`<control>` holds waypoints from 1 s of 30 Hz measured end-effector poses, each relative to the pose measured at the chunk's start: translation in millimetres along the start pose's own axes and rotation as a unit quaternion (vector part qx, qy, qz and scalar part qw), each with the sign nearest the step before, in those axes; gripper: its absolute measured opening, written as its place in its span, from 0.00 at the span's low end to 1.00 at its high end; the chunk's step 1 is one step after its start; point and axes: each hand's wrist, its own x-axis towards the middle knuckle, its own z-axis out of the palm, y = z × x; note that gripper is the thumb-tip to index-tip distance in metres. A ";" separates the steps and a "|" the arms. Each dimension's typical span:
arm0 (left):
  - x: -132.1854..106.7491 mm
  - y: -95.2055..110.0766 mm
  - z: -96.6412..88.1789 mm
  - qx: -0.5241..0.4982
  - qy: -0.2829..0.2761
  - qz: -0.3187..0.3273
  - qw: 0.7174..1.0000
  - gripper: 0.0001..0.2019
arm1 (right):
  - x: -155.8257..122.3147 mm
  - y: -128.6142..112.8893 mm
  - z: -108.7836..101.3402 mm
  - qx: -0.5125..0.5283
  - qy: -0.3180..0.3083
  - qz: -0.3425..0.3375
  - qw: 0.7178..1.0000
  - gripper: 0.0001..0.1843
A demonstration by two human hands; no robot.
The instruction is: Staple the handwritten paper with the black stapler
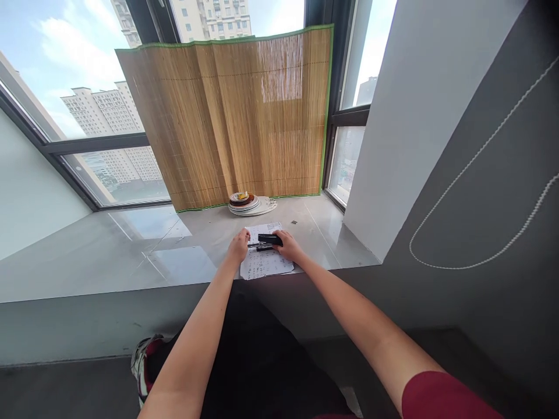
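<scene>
A printed sheet of paper (pixel 264 263) lies at the front edge of a grey window ledge (pixel 131 256). A black stapler (pixel 269 239) rests on top of the paper. My right hand (pixel 288 249) is closed around the stapler's right end. My left hand (pixel 239 245) sits at the stapler's left end with its fingers curled, touching the metal tip and the paper. Both forearms reach forward from the bottom of the view.
A stack of plates (pixel 244 203) stands further back on the ledge, against a bamboo mat (pixel 236 116) leaning on the window. A white wall (pixel 410 116) bounds the ledge on the right. A bead cord (pixel 480 203) hangs on the dark wall. A shoe (pixel 144 361) shows below.
</scene>
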 end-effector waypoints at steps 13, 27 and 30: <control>0.2 -4.0 -0.6 -0.033 0.029 0.004 0.999 0.13 | -1.6 -0.1 -1.3 -0.002 -0.001 0.002 1.000 0.21; -2.3 -10.2 3.9 0.000 -0.037 0.013 0.999 0.09 | -1.2 -3.0 -2.1 -0.002 -0.002 0.002 1.000 0.22; -2.6 -10.5 3.9 0.001 -0.041 0.010 0.999 0.09 | -0.8 -2.5 -1.7 -0.001 -0.002 0.002 1.000 0.22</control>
